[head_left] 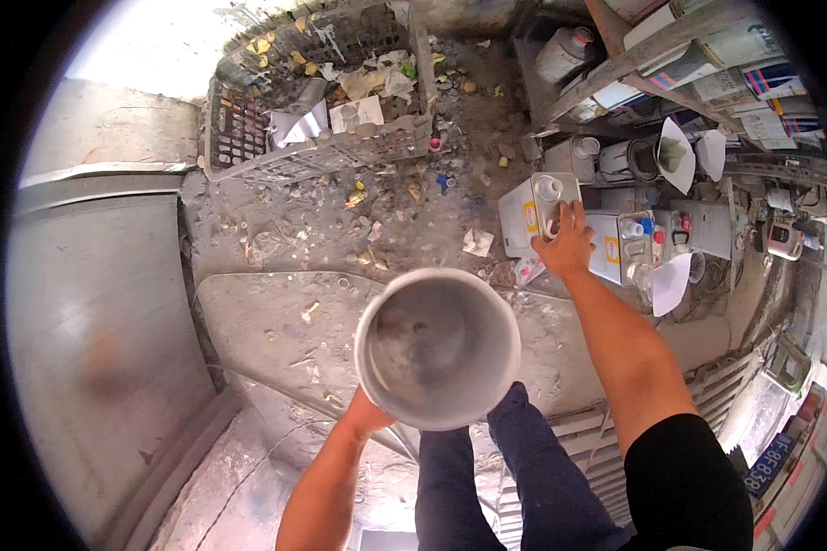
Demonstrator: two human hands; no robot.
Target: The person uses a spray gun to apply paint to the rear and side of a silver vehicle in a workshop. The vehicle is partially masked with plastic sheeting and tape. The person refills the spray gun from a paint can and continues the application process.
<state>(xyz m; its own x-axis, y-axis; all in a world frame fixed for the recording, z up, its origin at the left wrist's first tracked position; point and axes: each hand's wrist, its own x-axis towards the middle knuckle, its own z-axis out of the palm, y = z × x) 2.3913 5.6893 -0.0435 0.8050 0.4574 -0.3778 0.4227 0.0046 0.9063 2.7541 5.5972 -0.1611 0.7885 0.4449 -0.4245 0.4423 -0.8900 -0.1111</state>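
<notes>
A grey, round, empty-looking bucket (501, 367) is in front of my legs, its open mouth facing up. My left hand (369, 413) has hold of it at the lower left side; the bucket hides most of the fingers. Out to the right, my right hand (570, 241) reaches onto the top of a rectangular metal can (516, 219) with a white spout cap (549, 188). Its fingers curl at the can's top handle. Right beside that stands a second metal can (606, 262), also white-capped.
A dirty plastic crate (317, 156) with rubbish stands at the far left. Scraps litter the floor (469, 184). Shelves (652, 55) of cans rise at the far right, above more containers. A large grey panel (101, 312) borders the left. A slatted grating (579, 450) lies near my legs.
</notes>
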